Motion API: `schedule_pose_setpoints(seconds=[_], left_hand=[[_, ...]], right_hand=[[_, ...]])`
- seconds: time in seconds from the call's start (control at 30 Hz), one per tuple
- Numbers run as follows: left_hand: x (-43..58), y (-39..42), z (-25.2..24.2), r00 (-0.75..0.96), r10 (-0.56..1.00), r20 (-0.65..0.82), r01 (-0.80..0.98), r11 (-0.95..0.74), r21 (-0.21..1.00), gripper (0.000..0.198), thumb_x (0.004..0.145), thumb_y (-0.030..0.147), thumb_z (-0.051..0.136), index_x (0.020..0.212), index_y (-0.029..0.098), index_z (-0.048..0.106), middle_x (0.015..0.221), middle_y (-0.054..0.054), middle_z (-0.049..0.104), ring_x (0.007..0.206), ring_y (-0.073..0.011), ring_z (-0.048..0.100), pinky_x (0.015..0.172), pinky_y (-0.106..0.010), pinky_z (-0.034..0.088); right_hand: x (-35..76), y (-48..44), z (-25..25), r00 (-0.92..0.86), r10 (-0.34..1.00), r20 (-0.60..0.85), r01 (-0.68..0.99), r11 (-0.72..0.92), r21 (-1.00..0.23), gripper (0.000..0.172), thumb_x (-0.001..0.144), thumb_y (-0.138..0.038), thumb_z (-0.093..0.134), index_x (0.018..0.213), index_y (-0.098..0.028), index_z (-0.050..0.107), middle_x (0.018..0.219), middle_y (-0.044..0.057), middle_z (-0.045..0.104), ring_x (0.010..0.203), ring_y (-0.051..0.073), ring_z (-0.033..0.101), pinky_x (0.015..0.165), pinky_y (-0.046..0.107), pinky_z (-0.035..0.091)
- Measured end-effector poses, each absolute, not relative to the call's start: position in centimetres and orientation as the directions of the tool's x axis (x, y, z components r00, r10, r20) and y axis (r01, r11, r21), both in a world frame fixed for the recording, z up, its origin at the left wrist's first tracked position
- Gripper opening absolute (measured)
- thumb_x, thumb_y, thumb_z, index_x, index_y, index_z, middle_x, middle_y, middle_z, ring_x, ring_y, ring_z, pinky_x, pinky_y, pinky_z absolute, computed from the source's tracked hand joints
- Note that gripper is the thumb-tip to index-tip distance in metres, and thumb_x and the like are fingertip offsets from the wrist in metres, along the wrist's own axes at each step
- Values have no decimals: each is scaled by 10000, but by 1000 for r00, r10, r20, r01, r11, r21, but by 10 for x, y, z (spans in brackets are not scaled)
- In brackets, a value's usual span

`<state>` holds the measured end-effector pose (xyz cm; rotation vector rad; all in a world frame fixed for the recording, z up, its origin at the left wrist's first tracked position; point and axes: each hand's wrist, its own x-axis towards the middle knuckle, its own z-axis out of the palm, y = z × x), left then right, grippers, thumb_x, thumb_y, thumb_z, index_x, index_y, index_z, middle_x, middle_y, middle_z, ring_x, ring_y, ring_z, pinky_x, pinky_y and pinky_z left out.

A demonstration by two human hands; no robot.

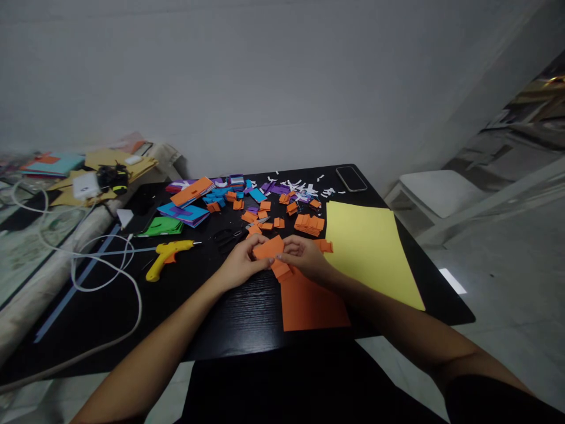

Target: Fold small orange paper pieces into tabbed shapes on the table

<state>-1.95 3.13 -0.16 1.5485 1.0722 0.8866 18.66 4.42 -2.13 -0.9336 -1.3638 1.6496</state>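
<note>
A black table spreads beneath the fingers; a yellow sheet lies to their right; a smaller orange sheet lies just below them, nearer the body; the left hand and right hand come close together, fingers curled and pinching; a yellow glue gun rests well to the fingers' left; dark-handled scissors lie just beyond the left fingers; an orange paper piece is gripped between both hands' fingertips; a stack of folded orange pieces sits beyond the right fingers; white scraps scatter farther out.
</note>
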Motion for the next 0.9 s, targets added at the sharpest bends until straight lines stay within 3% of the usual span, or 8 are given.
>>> schedule_pose_setpoints(seconds=[0.23,0.33,0.53,0.67,0.9], left_hand=[[-19,30,5,358,933,28,193,-103,976,319,763,274,793,1017,178,627,971,-13,651,836,-152,638,757,-278,543],[-17,28,7,387,922,18,140,-78,987,353,744,245,804,1039,182,620,998,-18,685,915,-174,669,842,-313,551],[-14,26,6,394,919,-18,102,-24,995,386,731,251,808,1045,193,590,959,-7,708,849,-171,691,778,-305,561],[-14,26,5,378,926,-2,105,-41,994,370,747,269,798,1048,195,596,949,-6,705,827,-166,685,738,-290,556],[-14,26,4,371,928,30,116,-78,990,360,756,301,803,1041,185,614,963,-20,713,849,-174,686,764,-300,560]], right_hand=[[185,45,-24,-368,928,-60,-93,-101,-991,411,697,-385,845,985,-202,616,659,-43,675,600,147,635,628,295,510],[184,43,-22,-324,946,-29,-106,-67,-992,405,699,-364,844,1002,-201,631,686,-34,687,653,154,660,685,310,532],[185,40,-21,-305,952,4,-125,-36,-991,423,700,-361,858,1034,-219,639,760,-13,711,780,192,722,806,369,584],[185,41,-22,-335,942,-3,-125,-48,-991,469,657,-350,886,1038,-228,640,751,-22,707,741,184,707,768,363,590],[186,41,-19,-289,957,20,-91,-7,-996,360,732,-357,816,1013,-229,630,729,-20,706,718,177,676,737,349,562]])
